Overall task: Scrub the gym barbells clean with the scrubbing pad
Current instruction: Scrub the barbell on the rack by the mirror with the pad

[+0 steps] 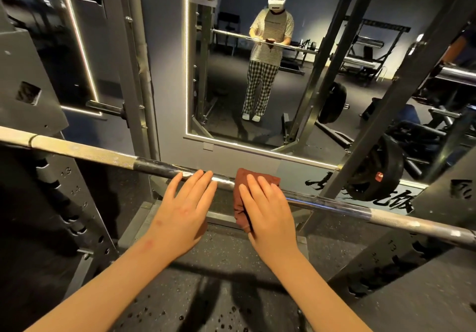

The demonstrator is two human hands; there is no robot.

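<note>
Brown pad [243, 179] draped over bar [334, 204], under right hand [268, 210]. Fingers flat and straight, pressing pad onto bar, no curl round it. Pad edge hanging below bar, left of right palm. Left hand [180, 210] just left of pad, fingers straight, tips resting on bar. Mirror [231, 87] beyond both hands, floor [231, 293] below wrists.

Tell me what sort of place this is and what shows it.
A gym, likely its free-weights area: a barbell lies across a rack with numbered uprights, a black weight plate sits at the right, and a large wall mirror faces the rack.
</note>
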